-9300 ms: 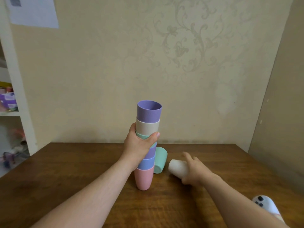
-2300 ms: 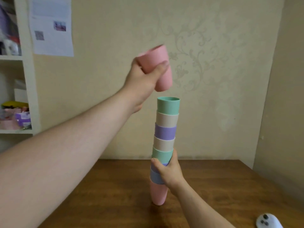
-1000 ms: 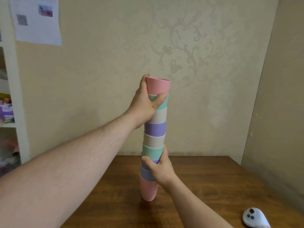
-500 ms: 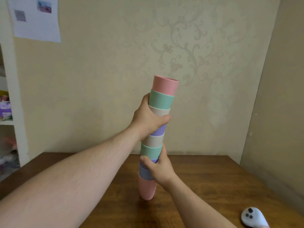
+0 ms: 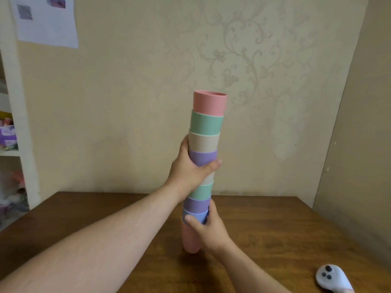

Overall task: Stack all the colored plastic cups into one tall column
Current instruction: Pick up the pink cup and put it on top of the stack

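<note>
One tall column of nested plastic cups point(image 5: 203, 144) stands on the wooden table point(image 5: 264, 229), leaning slightly to the right. A pink cup point(image 5: 209, 103) is on top, with green, beige and purple cups under it and a pink cup point(image 5: 189, 240) at the bottom. My left hand point(image 5: 190, 169) wraps around the middle of the column, at the purple and beige cups. My right hand point(image 5: 209, 227) grips the lower part, over the light blue cup. No loose cups are in sight.
A white controller point(image 5: 332, 279) lies at the table's front right corner. A white shelf unit point(image 5: 14, 144) with small items stands to the left. A wall runs close behind the table and another along its right side. A paper sheet point(image 5: 45, 20) hangs upper left.
My left hand has slid down the column from just under the top to its middle. The column has straightened from a stronger rightward lean. My right hand stays on the lower cups.
</note>
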The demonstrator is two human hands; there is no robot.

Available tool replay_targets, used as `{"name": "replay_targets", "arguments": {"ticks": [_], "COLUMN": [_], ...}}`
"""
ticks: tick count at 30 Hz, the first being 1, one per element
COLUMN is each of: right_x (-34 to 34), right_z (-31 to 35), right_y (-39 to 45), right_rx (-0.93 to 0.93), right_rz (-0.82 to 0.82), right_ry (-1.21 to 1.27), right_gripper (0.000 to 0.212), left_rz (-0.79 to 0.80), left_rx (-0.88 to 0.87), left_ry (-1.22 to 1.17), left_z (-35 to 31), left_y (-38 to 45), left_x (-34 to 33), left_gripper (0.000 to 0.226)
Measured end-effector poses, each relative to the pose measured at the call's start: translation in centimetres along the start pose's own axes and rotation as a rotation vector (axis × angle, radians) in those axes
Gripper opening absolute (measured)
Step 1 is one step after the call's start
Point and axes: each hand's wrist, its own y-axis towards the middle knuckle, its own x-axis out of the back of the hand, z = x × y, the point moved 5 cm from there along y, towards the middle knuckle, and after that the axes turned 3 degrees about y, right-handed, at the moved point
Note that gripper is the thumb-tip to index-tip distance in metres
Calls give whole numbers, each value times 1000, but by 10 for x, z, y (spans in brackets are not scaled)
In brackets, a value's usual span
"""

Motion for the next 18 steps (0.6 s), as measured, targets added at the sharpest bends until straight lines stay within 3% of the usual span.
{"name": "replay_targets", "arguments": {"ticks": [5, 9, 14, 18], "right_x": [-3, 1, 1, 2], "right_z": [-49, -57, -63, -73], "right_y": [-23, -2, 43, 80], "right_rx": [-22, -43, -43, -118], "right_rz": [64, 101, 63, 33], "right_ry": [-230, -303, -378, -342], "right_gripper": [105, 97, 79, 75], "left_rz": [201, 241, 195, 109], "left_rx": [262, 372, 391, 389], "left_ry": [123, 116, 130, 162], "left_z": [114, 172, 197, 225], "left_y": [-60, -77, -51, -16], "left_x": [1, 6, 3, -1], "left_gripper": [64, 99, 96, 99]}}
